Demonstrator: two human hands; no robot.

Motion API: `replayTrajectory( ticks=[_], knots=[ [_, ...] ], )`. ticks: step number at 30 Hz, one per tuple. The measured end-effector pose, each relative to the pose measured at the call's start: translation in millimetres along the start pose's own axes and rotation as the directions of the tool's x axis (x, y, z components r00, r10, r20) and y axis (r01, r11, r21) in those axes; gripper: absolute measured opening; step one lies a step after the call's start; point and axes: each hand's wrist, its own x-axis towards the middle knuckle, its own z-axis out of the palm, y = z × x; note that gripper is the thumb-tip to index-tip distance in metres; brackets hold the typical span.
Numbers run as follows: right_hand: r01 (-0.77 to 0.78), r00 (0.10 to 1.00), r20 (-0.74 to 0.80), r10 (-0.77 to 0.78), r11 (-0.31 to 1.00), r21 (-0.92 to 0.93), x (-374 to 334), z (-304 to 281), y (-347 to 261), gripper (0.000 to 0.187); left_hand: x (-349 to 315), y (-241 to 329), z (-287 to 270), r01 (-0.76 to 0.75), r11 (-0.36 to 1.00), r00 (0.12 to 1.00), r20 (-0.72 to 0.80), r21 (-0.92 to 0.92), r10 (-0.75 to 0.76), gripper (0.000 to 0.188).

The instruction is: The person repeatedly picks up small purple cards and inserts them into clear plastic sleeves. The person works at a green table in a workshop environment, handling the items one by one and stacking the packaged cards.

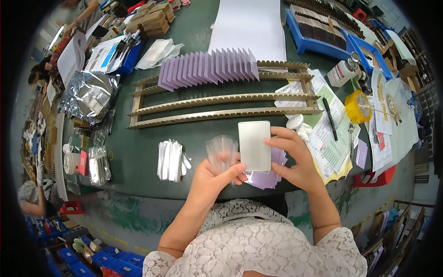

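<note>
My left hand (pixel 216 173) pinches a fan of clear plastic film pieces (pixel 220 148). Its thumb lies at the lower left corner of a flat silver rectangular plate (pixel 254 147) with rounded corners. My right hand (pixel 297 159) has its fingers on that plate's right edge. Under and beside the plate, a loose pile of light purple cards (pixel 265 181) lies at the table's near edge. Left of my hands is a pile of shiny clear film strips (pixel 170 160). Beyond them stands a long notched metal rack (pixel 221 99), with a row of purple cards (pixel 203 69) upright in its far slots.
Papers (pixel 325 138), a black pen (pixel 330 119), a yellow tape roll (pixel 358 106) and a white bottle (pixel 341 73) are on the right. A crumpled silver bag (pixel 90 97) sits at left. Blue trays (pixel 318 39) stand at the far right. Other people are at the left rim.
</note>
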Motion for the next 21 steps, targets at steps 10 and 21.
replayTrajectory(
  ticks=[10,21],
  knots=[
    [-0.065,0.979,-0.194,0.063,0.998,-0.004,-9.9,10.6,9.6,0.027,2.1,-9.7,-16.6,0.121,0.972,0.99,-0.053,-0.199,-0.134,0.034],
    [-0.262,0.876,-0.166,0.453,0.736,0.625,-2.0,17.3,-26.8,0.015,-1.9,-18.0,-11.4,-0.02,0.999,0.998,-0.063,-0.033,0.018,0.025]
  ],
)
